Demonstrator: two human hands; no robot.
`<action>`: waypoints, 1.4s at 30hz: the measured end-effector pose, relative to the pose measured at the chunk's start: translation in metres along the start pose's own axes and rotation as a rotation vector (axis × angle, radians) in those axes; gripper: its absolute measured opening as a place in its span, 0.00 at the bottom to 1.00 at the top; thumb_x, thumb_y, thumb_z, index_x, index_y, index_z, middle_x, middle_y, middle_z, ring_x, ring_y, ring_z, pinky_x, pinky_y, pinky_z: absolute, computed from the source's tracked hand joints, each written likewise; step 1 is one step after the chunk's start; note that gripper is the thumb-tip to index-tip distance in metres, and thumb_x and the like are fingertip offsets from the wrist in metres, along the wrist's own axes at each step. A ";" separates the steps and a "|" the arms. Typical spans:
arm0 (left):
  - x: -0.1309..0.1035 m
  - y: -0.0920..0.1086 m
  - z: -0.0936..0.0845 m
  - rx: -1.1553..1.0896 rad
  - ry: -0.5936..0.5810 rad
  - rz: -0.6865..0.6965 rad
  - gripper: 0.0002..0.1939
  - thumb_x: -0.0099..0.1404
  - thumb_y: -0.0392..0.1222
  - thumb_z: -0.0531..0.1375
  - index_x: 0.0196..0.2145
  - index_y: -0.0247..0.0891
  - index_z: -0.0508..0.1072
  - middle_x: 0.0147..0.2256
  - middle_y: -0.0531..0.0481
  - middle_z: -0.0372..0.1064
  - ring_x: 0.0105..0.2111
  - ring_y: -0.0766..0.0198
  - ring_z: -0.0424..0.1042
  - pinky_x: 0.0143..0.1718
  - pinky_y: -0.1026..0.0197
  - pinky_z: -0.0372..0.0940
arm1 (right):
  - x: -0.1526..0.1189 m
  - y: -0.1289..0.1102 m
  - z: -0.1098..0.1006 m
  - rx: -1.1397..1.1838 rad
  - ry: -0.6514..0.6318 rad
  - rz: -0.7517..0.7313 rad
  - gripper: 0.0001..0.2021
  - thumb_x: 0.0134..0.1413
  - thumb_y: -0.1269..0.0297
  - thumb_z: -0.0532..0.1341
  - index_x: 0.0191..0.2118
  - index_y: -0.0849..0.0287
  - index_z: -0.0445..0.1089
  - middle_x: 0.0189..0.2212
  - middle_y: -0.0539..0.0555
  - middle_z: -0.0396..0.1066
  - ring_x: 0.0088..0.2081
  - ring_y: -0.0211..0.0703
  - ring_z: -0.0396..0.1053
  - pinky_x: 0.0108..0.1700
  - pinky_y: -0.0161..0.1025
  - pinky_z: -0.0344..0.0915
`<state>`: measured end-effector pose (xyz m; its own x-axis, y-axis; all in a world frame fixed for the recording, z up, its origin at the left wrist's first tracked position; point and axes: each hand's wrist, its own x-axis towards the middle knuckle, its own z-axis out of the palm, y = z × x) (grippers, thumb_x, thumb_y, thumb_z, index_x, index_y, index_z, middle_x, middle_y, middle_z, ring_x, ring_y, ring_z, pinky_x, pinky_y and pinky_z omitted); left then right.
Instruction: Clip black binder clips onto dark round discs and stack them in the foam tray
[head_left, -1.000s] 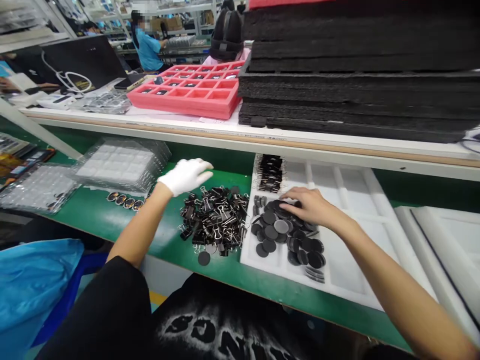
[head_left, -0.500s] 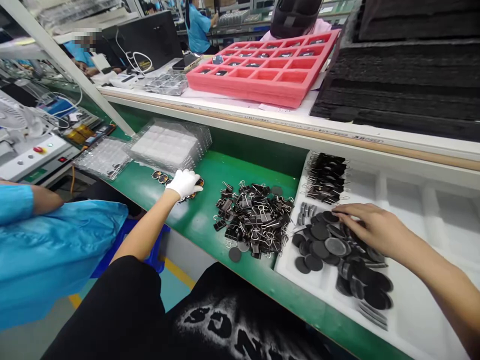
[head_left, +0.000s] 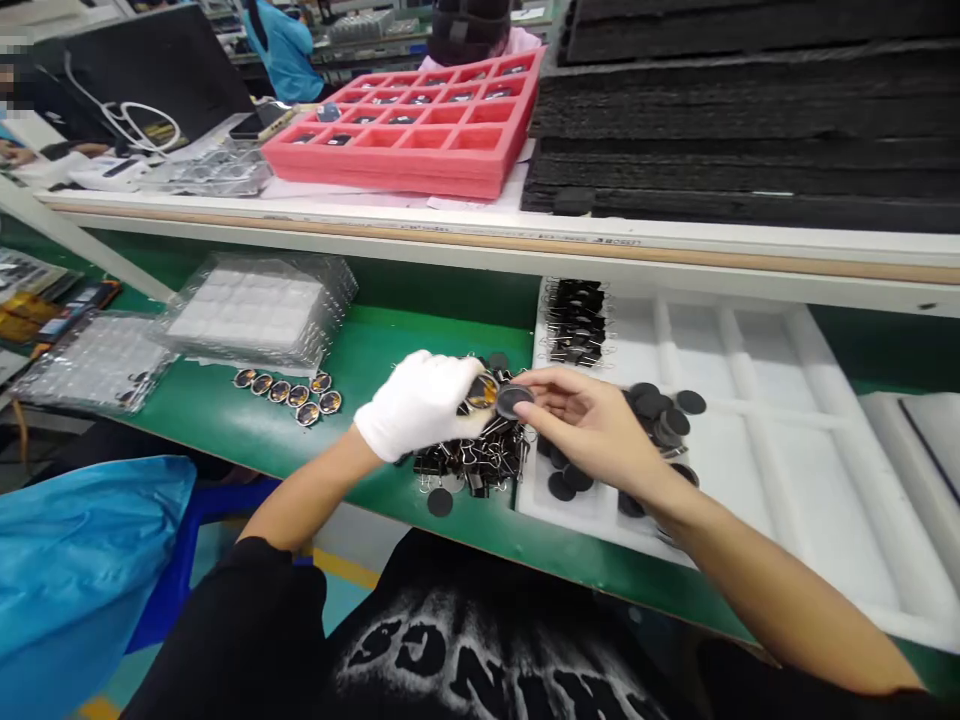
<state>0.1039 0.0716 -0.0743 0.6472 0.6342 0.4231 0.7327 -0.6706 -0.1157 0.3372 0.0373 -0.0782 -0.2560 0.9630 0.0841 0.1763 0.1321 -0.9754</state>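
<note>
Now holding two little round things close together, right over the clip pile (head_left: 469, 462). Probably at the step of matching one piece to the other. In the left hand (head_left: 421, 398), with its white glove, fingers and thumb curled partly shut around a round part (head_left: 484, 391), shiny at the rim and orange-brown in the middle. In the bare right hand (head_left: 589, 420), thumb and fingertips pinched on a thin grey disc (head_left: 514, 402). Touching or just apart at the edges: cannot tell.

For the next move, seemingly, need to keep both faces level and lined up, with a soft, steady pinch.

In the clip pile, black bent bodies and thin silver wire loops, all in a tangle. Left of the pile, on the smooth, shiny green bench (head_left: 405, 330), more round parts (head_left: 280, 391) in a bent row. Farther left and behind the pile, a stack of clear trays (head_left: 247, 310), thin and bumpy. Right of the pile, a white tray (head_left: 787, 480), soft-looking like foam, with flat black discs (head_left: 577, 476) loosely heaped inside, partly hidden by the right arm.
</note>
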 end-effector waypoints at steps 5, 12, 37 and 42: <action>0.016 0.033 0.012 0.003 0.095 0.191 0.12 0.70 0.46 0.55 0.39 0.35 0.73 0.25 0.49 0.69 0.28 0.57 0.73 0.32 0.55 0.59 | -0.008 0.008 -0.002 -0.269 0.106 -0.082 0.16 0.57 0.57 0.67 0.51 0.52 0.72 0.41 0.56 0.74 0.36 0.44 0.73 0.39 0.45 0.73; 0.008 0.031 0.015 -0.166 -0.092 0.200 0.26 0.73 0.59 0.53 0.54 0.34 0.71 0.36 0.44 0.76 0.36 0.55 0.76 0.36 0.55 0.63 | -0.016 0.022 -0.029 0.023 -0.200 0.309 0.20 0.52 0.52 0.71 0.48 0.55 0.75 0.32 0.52 0.76 0.36 0.46 0.75 0.41 0.46 0.75; -0.026 -0.148 0.090 -0.375 -0.556 -0.819 0.23 0.66 0.61 0.52 0.28 0.40 0.74 0.30 0.45 0.75 0.30 0.56 0.73 0.30 0.57 0.61 | 0.115 0.036 0.003 0.254 -0.037 0.545 0.10 0.50 0.73 0.70 0.40 0.56 0.78 0.37 0.54 0.81 0.35 0.38 0.77 0.35 0.32 0.74; -0.012 -0.160 0.086 -0.282 -0.476 -0.859 0.28 0.66 0.67 0.52 0.33 0.40 0.76 0.33 0.43 0.77 0.34 0.52 0.75 0.34 0.57 0.63 | 0.167 0.047 0.028 0.136 -0.061 0.528 0.20 0.49 0.77 0.68 0.49 0.55 0.75 0.35 0.52 0.80 0.32 0.37 0.75 0.30 0.31 0.71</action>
<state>-0.0029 0.2037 -0.1384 -0.0123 0.9893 -0.1453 0.9522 0.0559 0.3005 0.2761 0.1974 -0.1153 -0.2216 0.8744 -0.4317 0.1723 -0.4007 -0.8999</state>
